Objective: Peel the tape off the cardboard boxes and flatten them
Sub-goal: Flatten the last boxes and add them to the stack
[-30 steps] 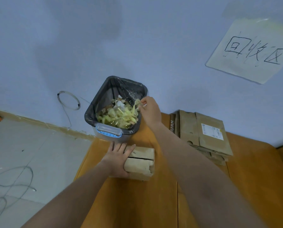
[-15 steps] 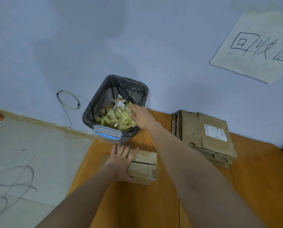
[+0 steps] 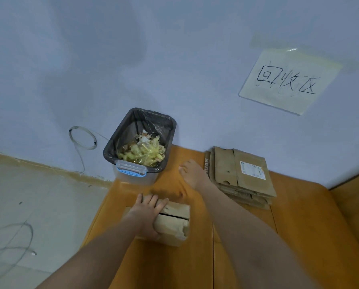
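A small cardboard box [image 3: 173, 225] stands on the orange wooden table [image 3: 174, 263], its top flaps parted along a dark slit. My left hand [image 3: 148, 213] lies over its left side, fingers spread on top and thumb wrapped round the near face. My right hand [image 3: 192, 174] hovers to the right of the bin, above the table, fingers relaxed and holding nothing. The bin [image 3: 140, 148], lined with a black bag, is filled with crumpled yellowish tape.
A stack of flattened cardboard boxes [image 3: 240, 176] lies against the wall at the right. A paper sign [image 3: 289, 80] is taped to the wall above. A coiled wire [image 3: 82, 137] hangs left of the bin. The table's left edge drops to a grey floor [image 3: 28, 205].
My right hand has pulled out of the bin and back to the right, now over the table and empty. My left hand stays on the box.
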The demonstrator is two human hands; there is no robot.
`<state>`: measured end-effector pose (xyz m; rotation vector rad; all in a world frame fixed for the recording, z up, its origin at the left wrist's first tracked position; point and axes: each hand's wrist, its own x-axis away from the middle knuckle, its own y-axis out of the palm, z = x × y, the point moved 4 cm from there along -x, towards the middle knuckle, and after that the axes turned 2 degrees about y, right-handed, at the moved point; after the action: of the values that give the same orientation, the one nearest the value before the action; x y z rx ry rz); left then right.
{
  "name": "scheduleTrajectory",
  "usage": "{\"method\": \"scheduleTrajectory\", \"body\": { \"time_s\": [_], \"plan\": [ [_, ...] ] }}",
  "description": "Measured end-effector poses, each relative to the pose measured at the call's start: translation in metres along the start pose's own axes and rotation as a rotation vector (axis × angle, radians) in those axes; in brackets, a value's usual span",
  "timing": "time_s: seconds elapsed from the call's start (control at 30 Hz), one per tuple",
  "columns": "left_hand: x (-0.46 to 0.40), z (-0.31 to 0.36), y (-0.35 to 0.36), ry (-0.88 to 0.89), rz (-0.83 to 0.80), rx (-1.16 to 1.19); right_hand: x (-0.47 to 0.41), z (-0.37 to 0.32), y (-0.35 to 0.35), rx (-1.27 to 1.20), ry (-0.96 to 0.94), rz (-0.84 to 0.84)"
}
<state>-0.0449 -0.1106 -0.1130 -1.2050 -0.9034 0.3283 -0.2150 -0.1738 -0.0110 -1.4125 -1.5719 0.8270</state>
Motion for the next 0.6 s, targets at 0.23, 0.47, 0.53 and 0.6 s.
{"method": "scheduleTrajectory", "body": {
  "time_s": [0.23, 0.47, 0.53, 0.6],
  "plan": [
    [0.05, 0.042, 0.0, -0.004, 0.038, -0.005, 0.1, 0.015, 0.048, 0.294, -0.002, -0.163],
    [0.098, 0.076, 0.007, -0.015, 0.055, -0.025, 0.179, 0.023, 0.079, 0.291, 0.017, -0.116],
    [0.107, 0.085, 0.009, -0.004, 0.055, -0.036, 0.195, 0.024, 0.087, 0.269, 0.029, -0.098],
    [0.114, 0.092, 0.013, 0.009, 0.073, -0.042, 0.207, 0.025, 0.092, 0.233, 0.053, -0.088]
  ]
}}
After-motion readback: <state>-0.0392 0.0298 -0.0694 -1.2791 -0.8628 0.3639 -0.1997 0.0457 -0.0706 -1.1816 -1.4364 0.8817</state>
